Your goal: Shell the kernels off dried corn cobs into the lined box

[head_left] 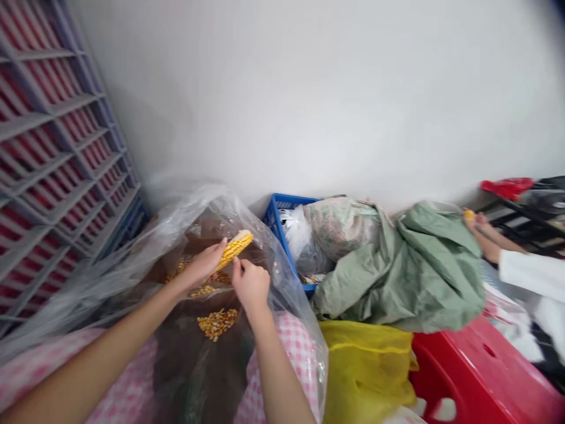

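Observation:
My left hand is closed around the lower part of a yellow corn cob, which tilts up to the right. Along one side near its tip, the cob shows a pale strip without kernels. My right hand is curled, with thumb and fingertip at the cob's right side; whether a kernel sits between them is too small to tell. Below both hands spreads a clear plastic bag with a brown bottom. Loose corn kernels lie inside it in several small heaps.
Stacked plastic crates rise at the left. A blue basket holding bags stands against the wall. Right of it lie a green sack, a yellow bag and a red plastic stool. Another person's hands hold something yellow at far right.

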`<state>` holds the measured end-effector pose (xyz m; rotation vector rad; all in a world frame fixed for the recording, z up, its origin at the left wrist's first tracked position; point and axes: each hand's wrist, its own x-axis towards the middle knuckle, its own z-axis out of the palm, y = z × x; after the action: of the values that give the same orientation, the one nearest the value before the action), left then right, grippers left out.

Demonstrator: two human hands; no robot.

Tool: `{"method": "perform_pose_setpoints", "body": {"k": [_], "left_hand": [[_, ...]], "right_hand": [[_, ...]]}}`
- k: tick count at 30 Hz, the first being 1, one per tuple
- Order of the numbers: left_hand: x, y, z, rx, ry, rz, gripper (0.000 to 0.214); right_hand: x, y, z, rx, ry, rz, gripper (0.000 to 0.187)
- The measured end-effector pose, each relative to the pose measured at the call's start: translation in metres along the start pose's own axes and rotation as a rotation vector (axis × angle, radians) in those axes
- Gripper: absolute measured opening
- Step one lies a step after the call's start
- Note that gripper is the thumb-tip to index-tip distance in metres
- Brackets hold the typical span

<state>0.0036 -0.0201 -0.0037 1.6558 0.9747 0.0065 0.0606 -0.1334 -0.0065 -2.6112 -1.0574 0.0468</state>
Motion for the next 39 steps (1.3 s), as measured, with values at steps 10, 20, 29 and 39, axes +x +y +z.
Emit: {"method": "perform_pose_setpoints", "body": {"k": [10,20,29,39], "left_hand": [[-0.001,-0.004,-0.005,-0.03,-0.175,-0.055,0.054],[-0.004,-0.009,-0.001,-0.075,-0.271,-0.059,0.055],[-0.011,-0.004,-0.003,-0.063,-0.228,-0.057,0.055],[-0.008,-0.006,0.006,-0.046,0.033,0.006,0.059]], "right_hand": [[0.004,0.018,-0.004,0.04,0.009,0.004,0.047],[0.016,0.034,-0.005,0.369,0.011,0.102,0.045],[0.019,0.038,-0.001,0.519,-0.018,0.121,0.045],[-0.002,0.006,0.023,0.378,0.009,0.122,0.049]]}}
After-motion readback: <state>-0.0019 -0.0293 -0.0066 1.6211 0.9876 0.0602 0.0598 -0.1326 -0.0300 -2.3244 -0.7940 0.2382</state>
